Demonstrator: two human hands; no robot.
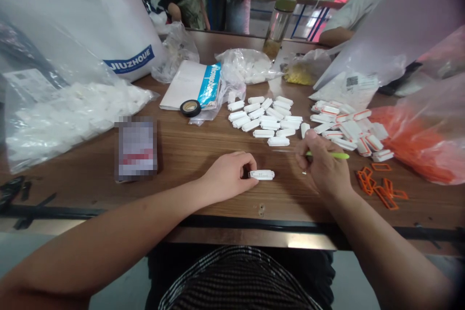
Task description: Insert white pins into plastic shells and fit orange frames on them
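Note:
My left hand pinches one end of a small white plastic housing just above the table, its face marked with a row of small dark dots. To the right, my right hand is closed round a slim tool with a lime-green handle; the grip hides part of it. Right behind those fingers stands another white piece; whether they touch it I cannot tell. Beyond my hands lies a loose group of similar white housings. A heap of white housings with orange edges is at the right.
Orange frames lie near an orange-filled bag on the right. A bag of white parts and a blurred-out box are at left. Black tape, a booklet and a bottle stand farther back. People sit beyond.

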